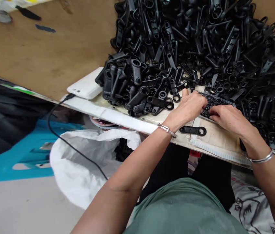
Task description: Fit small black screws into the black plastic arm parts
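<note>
A shallow clear tray (217,101) of tiny black pieces (209,103) lies between my hands on the worktop. At its left side is my left hand (189,105), back upward, with curled fingers reaching in over the pieces. My right hand (228,118) comes in from the other side, its fingers bent and drawn together among the pieces. Whatever either hand pinches is too small or hidden to name. Just below my hands, a single black plastic arm-shaped part (193,130) with a ring at one end lies flat near the worktop's front edge.
A large heap of black plastic parts (176,39) rises behind the tray, with more piled to the left and right. A white power bank (85,84) with a black cable (54,120) sits at left. Below the edge hangs a white bag (74,169), near a blue stool (27,152).
</note>
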`<move>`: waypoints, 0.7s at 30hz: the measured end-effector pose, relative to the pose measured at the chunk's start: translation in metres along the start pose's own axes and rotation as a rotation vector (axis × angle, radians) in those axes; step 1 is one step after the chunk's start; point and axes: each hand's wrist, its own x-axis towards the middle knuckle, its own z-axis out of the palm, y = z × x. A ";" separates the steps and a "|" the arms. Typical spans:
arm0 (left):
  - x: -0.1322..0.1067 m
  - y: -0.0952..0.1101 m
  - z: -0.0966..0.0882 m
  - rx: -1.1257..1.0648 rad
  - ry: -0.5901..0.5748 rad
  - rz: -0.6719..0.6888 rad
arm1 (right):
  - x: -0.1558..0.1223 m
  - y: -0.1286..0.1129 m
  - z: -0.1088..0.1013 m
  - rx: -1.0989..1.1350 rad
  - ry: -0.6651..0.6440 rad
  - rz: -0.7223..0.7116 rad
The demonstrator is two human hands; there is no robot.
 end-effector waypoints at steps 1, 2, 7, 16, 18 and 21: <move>0.004 0.002 0.001 -0.004 -0.021 0.015 | 0.001 -0.001 0.001 -0.005 -0.009 0.009; 0.007 0.003 0.003 -0.006 -0.035 0.021 | 0.001 -0.002 0.001 -0.006 -0.013 0.018; 0.008 0.002 0.008 -0.017 -0.021 -0.015 | 0.002 0.005 0.006 0.034 0.009 -0.001; 0.007 0.002 0.002 -0.031 -0.105 0.033 | -0.007 0.012 0.005 0.228 0.198 -0.007; 0.010 0.004 0.001 -0.001 -0.122 0.036 | -0.010 0.011 0.005 0.246 0.210 -0.015; 0.009 0.009 -0.001 0.024 -0.125 0.022 | -0.016 0.017 0.007 0.285 0.212 -0.065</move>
